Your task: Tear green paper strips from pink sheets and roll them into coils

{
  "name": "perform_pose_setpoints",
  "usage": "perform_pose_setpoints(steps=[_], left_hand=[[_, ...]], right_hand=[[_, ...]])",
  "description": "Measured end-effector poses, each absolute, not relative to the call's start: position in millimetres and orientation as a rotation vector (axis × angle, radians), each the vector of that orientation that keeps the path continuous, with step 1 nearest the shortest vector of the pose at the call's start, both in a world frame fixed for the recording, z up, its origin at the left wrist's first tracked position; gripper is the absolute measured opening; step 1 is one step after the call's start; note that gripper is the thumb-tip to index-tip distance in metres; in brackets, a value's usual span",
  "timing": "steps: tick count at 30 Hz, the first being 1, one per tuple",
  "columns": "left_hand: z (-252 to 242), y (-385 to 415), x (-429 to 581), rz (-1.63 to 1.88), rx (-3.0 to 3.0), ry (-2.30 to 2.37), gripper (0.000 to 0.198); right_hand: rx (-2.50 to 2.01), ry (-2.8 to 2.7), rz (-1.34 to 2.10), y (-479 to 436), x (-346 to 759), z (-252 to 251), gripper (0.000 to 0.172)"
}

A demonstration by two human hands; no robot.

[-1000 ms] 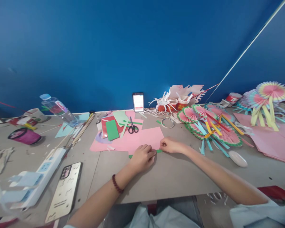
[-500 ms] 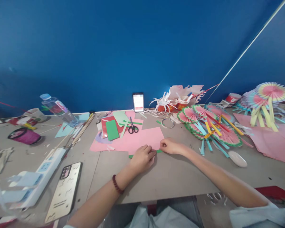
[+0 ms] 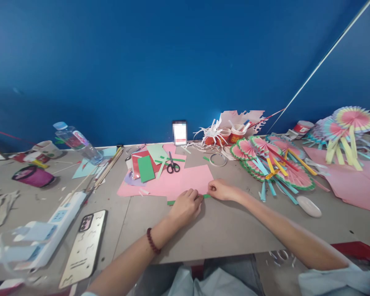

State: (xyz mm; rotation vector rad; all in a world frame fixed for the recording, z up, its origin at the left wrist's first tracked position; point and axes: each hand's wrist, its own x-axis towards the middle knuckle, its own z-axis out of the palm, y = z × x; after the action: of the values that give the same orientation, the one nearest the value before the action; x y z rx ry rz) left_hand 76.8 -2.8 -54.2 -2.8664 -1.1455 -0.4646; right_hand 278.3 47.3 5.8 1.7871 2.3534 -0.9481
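Note:
A sheet of pink paper (image 3: 195,179) lies in front of me with a green paper strip (image 3: 170,202) along its near edge. My left hand (image 3: 187,206) has its fingers curled and closed on the middle of that strip, hiding part of it. At the strip's right end, my right hand (image 3: 219,190) is closed, thumb and finger pinched at the paper's corner. Just beyond the sheet lie black scissors (image 3: 173,165), loose green strips (image 3: 175,160) and a green paper rectangle (image 3: 146,169).
Paper fans (image 3: 274,160) are piled at the right, beside a white mouse (image 3: 308,206) and a tape ring (image 3: 218,159). A phone (image 3: 179,133) stands against the blue wall. At the left are another phone (image 3: 83,248), a power strip (image 3: 60,224) and a plastic bottle (image 3: 77,142).
Both hands stay at almost the same spots on the strip. The view has shifted very slightly; nothing else visibly differs.

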Motion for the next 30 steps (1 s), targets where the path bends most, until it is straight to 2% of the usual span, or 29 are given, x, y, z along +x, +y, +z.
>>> perform_pose_setpoints(steps=[5,11,17,21,25,30], left_hand=[[-55,-3,77,-0.435,-2.867,-1.082,0.024],[-55,-9,82,-0.500,-2.958,-0.894,0.039],[-48,-13,88,-0.321,-3.026,-1.006,0.039],[-46,-13,89,-0.333,-3.033,-1.024,0.035],[-48,-13,89,-0.413,-3.019,-1.005,0.032],[-49,-13,90,-0.408,-3.013,-1.010,0.030]], right_hand=[[1.784,2.346,-0.928,48,278,5,0.012],[1.782,2.338,-0.922,46,276,9,0.010],[1.772,2.370,-0.957,47,281,10,0.013],[1.770,2.303,-1.205,51,292,5,0.015],[1.823,2.159,-1.573,50,302,1,0.008],[1.864,2.123,-1.717,46,303,-2,0.007]])
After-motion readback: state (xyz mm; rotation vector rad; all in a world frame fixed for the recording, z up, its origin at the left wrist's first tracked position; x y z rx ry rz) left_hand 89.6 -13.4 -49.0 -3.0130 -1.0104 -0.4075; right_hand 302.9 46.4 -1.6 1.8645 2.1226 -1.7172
